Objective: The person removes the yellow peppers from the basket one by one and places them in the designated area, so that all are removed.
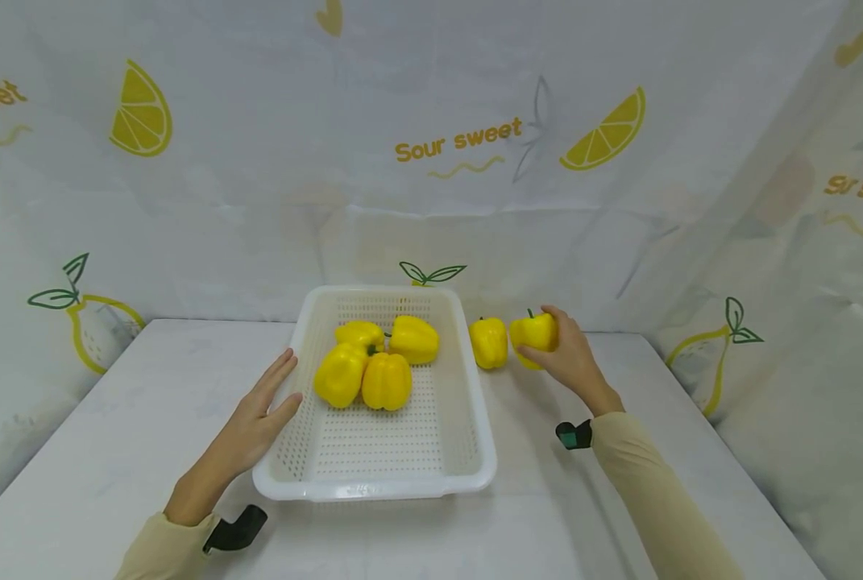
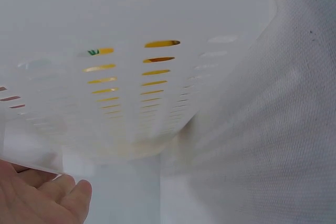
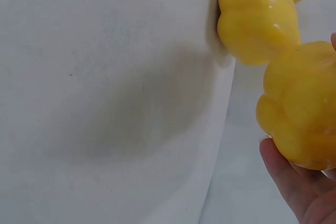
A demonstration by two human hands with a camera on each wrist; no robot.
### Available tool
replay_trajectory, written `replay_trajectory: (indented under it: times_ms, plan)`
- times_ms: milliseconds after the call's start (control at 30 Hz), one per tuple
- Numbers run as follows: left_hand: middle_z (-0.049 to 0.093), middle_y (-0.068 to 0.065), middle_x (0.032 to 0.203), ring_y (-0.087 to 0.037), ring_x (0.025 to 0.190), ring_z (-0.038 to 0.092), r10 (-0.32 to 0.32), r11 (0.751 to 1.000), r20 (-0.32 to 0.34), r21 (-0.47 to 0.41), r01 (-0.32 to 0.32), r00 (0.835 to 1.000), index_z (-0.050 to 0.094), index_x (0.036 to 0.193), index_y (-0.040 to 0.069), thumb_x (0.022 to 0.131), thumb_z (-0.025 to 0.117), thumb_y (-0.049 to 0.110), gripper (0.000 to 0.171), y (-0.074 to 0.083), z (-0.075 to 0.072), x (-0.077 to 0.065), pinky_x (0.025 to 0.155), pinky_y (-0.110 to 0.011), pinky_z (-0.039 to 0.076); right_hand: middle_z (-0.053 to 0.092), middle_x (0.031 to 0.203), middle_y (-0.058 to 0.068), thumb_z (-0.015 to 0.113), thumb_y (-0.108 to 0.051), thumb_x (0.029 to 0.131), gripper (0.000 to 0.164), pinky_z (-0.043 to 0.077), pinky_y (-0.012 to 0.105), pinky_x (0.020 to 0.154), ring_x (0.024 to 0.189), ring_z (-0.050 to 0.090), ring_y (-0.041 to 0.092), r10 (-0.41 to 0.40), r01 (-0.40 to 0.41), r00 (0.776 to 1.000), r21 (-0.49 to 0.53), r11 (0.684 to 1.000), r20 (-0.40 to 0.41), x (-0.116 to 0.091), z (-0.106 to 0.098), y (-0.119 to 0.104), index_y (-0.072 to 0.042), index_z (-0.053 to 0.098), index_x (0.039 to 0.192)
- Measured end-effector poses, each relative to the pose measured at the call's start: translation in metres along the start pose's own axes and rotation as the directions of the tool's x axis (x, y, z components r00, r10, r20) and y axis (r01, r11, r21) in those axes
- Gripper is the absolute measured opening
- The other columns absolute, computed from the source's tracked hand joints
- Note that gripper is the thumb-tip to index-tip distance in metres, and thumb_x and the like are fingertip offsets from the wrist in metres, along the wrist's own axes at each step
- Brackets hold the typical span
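Note:
My right hand (image 1: 569, 354) grips a yellow bell pepper (image 1: 535, 332) with a green stem, thumb and fingers around its side. The right wrist view shows this pepper (image 3: 304, 103) raised off the table, its shadow falling on the cloth. Just left of it stands another yellow bell pepper (image 1: 488, 343), against the basket's right side. My left hand (image 1: 253, 423) holds the left rim of a white perforated plastic basket (image 1: 467, 475), thumb over the rim, fingers along the outside. Inside the basket, several yellow bell peppers (image 1: 386, 382) lie grouped toward the back.
A white cloth covers the table (image 1: 547, 515), and the basket occupies its middle. Behind the table hangs a white curtain (image 1: 257, 242) printed with lemons and words. A dark wrist-camera mount (image 1: 237, 528) sits by the left sleeve, another mount (image 1: 573, 435) by the right.

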State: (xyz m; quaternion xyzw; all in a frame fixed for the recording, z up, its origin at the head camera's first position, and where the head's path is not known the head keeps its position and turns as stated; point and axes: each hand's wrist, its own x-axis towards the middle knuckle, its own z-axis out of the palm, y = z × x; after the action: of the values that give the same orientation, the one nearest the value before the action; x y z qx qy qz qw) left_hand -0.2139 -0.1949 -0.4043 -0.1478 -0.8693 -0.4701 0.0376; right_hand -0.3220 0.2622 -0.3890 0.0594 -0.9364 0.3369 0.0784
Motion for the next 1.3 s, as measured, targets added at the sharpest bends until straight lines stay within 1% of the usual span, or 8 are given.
replay_trajectory:
  times_ms: [167, 400, 733, 967, 1100, 1300]
  plan:
    - [0.009, -0.021, 0.166, -0.049, 0.151, 0.010, 0.004, 1.000, -0.002, -0.002, -0.004, 1.000, 0.021, 0.156, -0.001, 0.103, 0.051, 0.019, 0.064, 0.000, 0.000, 0.000, 0.114, -0.071, 0.018, 0.038, 0.145, 0.033, 0.072, -0.027, 0.089, 0.085, 0.048, 0.059, 0.099, 0.119, 0.048, 0.044, 0.009, -0.009, 1.000, 0.001, 1.000, 0.011, 0.006, -0.001, 0.004, 0.002, 0.024, 0.153]
    - [0.009, -0.020, 0.166, -0.049, 0.151, 0.011, 0.003, 1.000, -0.001, -0.001, -0.003, 1.000, 0.022, 0.156, -0.001, 0.103, 0.050, 0.019, 0.064, 0.000, 0.000, 0.000, 0.114, -0.072, 0.018, 0.039, 0.144, 0.034, 0.070, -0.026, 0.090, 0.084, 0.048, 0.059, 0.099, 0.119, 0.048, 0.045, 0.018, -0.018, 1.000, 0.005, 1.000, 0.021, 0.010, -0.001, 0.006, 0.003, 0.023, 0.153]
    - [0.008, -0.020, 0.167, -0.048, 0.151, 0.010, 0.002, 1.000, 0.001, 0.002, -0.002, 1.000, 0.022, 0.156, 0.000, 0.103, 0.050, 0.021, 0.064, 0.000, 0.000, 0.000, 0.114, -0.072, 0.017, 0.038, 0.142, 0.034, 0.070, -0.027, 0.090, 0.085, 0.048, 0.059, 0.100, 0.118, 0.046, 0.044, 0.064, -0.065, 0.998, 0.006, 0.998, 0.025, 0.016, 0.004, 0.010, 0.002, 0.022, 0.153]
    - [0.009, -0.020, 0.167, -0.047, 0.151, 0.010, 0.010, 1.000, -0.004, 0.017, -0.009, 1.000, 0.022, 0.156, -0.001, 0.103, 0.050, 0.020, 0.063, -0.001, 0.001, 0.001, 0.115, -0.072, 0.016, 0.036, 0.141, 0.036, 0.072, -0.020, 0.086, 0.087, 0.045, 0.062, 0.101, 0.120, 0.043, 0.047, 0.077, -0.077, 0.997, 0.013, 0.997, 0.032, 0.018, 0.005, 0.014, 0.002, 0.021, 0.153]
    - [0.009, -0.019, 0.167, -0.047, 0.152, 0.010, 0.009, 1.000, -0.005, 0.014, -0.009, 1.000, 0.023, 0.156, -0.001, 0.103, 0.051, 0.020, 0.063, 0.000, 0.000, 0.001, 0.115, -0.072, 0.015, 0.035, 0.142, 0.037, 0.073, -0.018, 0.084, 0.091, 0.042, 0.065, 0.103, 0.123, 0.042, 0.049, 0.089, -0.089, 0.995, 0.000, 0.996, 0.047, 0.019, 0.007, 0.017, 0.001, 0.019, 0.154]
    - [0.009, -0.019, 0.167, -0.047, 0.151, 0.010, 0.008, 1.000, -0.004, 0.006, -0.008, 1.000, 0.023, 0.156, -0.001, 0.103, 0.051, 0.021, 0.064, -0.001, 0.000, 0.001, 0.115, -0.072, 0.016, 0.033, 0.145, 0.038, 0.073, -0.019, 0.086, 0.092, 0.040, 0.067, 0.105, 0.127, 0.040, 0.051, 0.104, -0.102, 0.993, -0.028, 0.994, 0.059, 0.022, 0.010, 0.020, 0.000, 0.016, 0.156]
